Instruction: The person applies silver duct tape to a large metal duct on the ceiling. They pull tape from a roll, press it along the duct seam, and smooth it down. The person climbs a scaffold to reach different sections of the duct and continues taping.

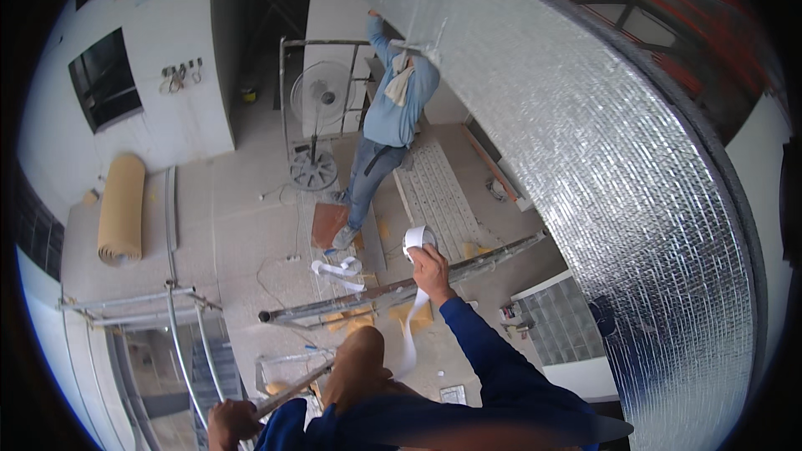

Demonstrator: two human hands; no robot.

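My right hand is raised in front of me, its fingers wrapped round a roll of white tape. A loose white strip trails down from near that hand. At the lower left my left hand is closed on a pale metal rail. The large duct-like shape with silvery foil wrap curves along the right side, apart from both hands. A tan rounded shape, perhaps my knee, lies between my arms.
Another person in blue stands on the scaffold, one arm raised to the foil-wrapped shape. A scaffold bar crosses ahead, beside a curled white strip. Below are a standing fan, a brown roll and scaffold tubes.
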